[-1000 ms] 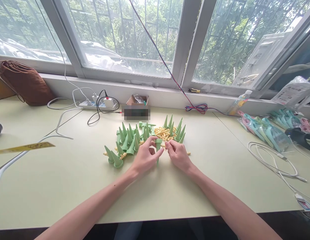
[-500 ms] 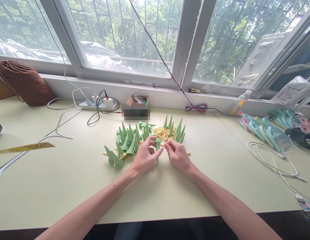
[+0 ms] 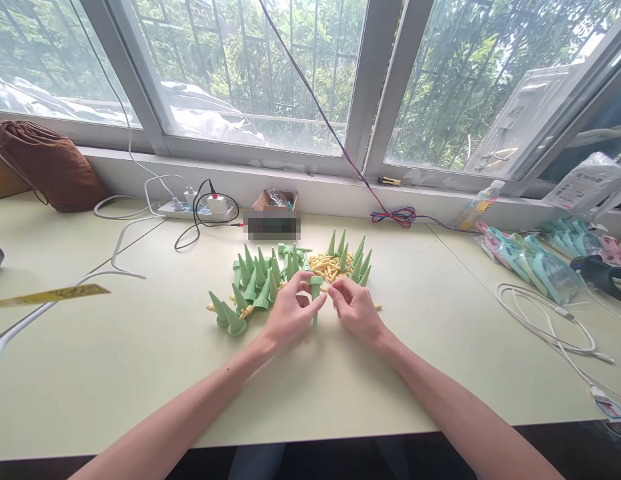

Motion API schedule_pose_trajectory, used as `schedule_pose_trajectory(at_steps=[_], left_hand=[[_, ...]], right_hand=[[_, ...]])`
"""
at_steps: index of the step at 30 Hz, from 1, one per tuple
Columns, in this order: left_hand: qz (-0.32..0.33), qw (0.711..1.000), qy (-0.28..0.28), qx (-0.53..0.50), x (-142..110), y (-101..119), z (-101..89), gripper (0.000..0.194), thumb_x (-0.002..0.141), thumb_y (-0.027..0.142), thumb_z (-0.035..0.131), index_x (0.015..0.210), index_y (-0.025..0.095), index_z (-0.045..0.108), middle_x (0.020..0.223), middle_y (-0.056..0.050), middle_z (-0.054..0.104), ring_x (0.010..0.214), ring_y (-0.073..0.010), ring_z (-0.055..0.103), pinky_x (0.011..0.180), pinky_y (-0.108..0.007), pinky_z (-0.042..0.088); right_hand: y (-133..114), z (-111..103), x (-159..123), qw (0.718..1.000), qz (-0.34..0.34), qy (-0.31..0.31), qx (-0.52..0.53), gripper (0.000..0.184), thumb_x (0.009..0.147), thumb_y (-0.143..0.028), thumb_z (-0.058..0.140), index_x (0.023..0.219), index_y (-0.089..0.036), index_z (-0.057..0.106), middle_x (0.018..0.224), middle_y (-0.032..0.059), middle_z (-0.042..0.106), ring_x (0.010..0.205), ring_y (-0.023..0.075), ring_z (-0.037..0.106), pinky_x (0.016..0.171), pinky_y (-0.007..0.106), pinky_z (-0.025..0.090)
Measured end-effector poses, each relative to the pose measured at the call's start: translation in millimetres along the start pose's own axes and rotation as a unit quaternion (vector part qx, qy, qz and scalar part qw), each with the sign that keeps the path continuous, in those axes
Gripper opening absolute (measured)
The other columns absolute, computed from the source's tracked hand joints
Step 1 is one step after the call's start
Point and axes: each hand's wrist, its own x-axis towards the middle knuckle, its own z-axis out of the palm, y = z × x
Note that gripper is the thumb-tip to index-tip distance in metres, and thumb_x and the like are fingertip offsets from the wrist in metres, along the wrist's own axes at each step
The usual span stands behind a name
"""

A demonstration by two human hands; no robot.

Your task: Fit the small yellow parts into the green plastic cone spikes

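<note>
My left hand (image 3: 293,308) grips a green plastic spike (image 3: 315,291) by its capped end, with the tapered tip pointing down. Close beside it, my right hand (image 3: 357,307) pinches a small yellow piece (image 3: 325,289) against the side of the spike's cap; my fingertips partly cover it. Several more green spikes (image 3: 261,273) stand and lie left of and behind my hands, a few with yellow pieces at their sides. Behind my right hand lies a heap of small yellow pieces (image 3: 326,265), with more upright green spikes (image 3: 359,263) next to it.
A power strip (image 3: 173,209) with plugs and a small cardboard box (image 3: 275,200) sit at the back. To the right are bagged pastel clips (image 3: 533,263), a coiled white cable (image 3: 545,327) and a bottle (image 3: 483,203). A brown bag (image 3: 53,167) stands at the far left.
</note>
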Motion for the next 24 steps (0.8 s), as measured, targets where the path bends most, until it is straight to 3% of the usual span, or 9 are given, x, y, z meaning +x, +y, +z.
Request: schedule_pose_trajectory(at_steps=[17, 24], left_hand=[[-0.008, 1.000, -0.024, -0.016, -0.3, -1.2, -0.1, 0.047, 0.082, 0.045, 0.068, 0.118, 0.023, 0.048, 0.082, 0.003, 0.048, 0.046, -0.0041, 0.041, 0.040, -0.017, 0.029], [-0.012, 0.999, -0.027, -0.013, 1.2, -3.0, 0.9, 0.048, 0.082, 0.045, 0.068, 0.120, 0.023, 0.048, 0.082, 0.004, 0.047, 0.047, -0.0046, 0.043, 0.041, -0.018, 0.032]], right_hand=[[2.4, -1.7, 0.2, 0.998, 0.003, 0.010, -0.062, 0.034, 0.097, -0.044, 0.046, 0.072, -0.021, 0.048, 0.056, -0.0045, 0.042, 0.050, 0.0120, 0.037, 0.050, 0.026, 0.028], [2.8, 0.0, 0.4, 0.999, 0.006, 0.013, -0.050, 0.035, 0.097, -0.045, 0.047, 0.071, -0.021, 0.048, 0.057, -0.0043, 0.042, 0.051, 0.0117, 0.037, 0.050, 0.026, 0.029]])
